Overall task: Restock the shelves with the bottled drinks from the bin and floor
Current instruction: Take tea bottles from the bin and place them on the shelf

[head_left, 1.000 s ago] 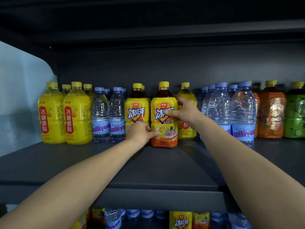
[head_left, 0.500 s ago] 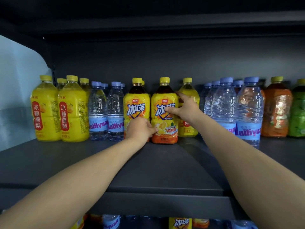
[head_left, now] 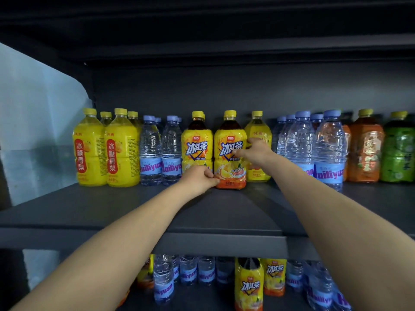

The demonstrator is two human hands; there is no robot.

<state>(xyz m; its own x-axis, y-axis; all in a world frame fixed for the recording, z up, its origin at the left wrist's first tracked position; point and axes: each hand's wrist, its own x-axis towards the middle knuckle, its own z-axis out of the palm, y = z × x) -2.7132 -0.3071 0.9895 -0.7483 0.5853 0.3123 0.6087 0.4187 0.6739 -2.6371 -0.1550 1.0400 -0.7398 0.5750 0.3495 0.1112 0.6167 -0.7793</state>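
Note:
An iced tea bottle (head_left: 230, 153) with a yellow label and yellow cap stands upright on the dark shelf (head_left: 202, 212), slightly in front of its twin (head_left: 196, 142) on the left. My right hand (head_left: 256, 151) grips its right side at label height, thumb across the front. My left hand (head_left: 199, 178) sits low at its left side, fingers curled and thumb against the base. Both forearms reach in over the shelf's front edge.
Yellow pear drink bottles (head_left: 105, 151) stand at the left, water bottles (head_left: 160, 153) beside them and more water (head_left: 314, 149) on the right, then orange (head_left: 365, 151) and green (head_left: 398, 153) tea bottles. The lower shelf holds water (head_left: 164, 279) and iced tea (head_left: 249, 286).
Both hands stay on the iced tea bottle, which has barely shifted. The view has tipped down a little, so more of the lower shelf shows.

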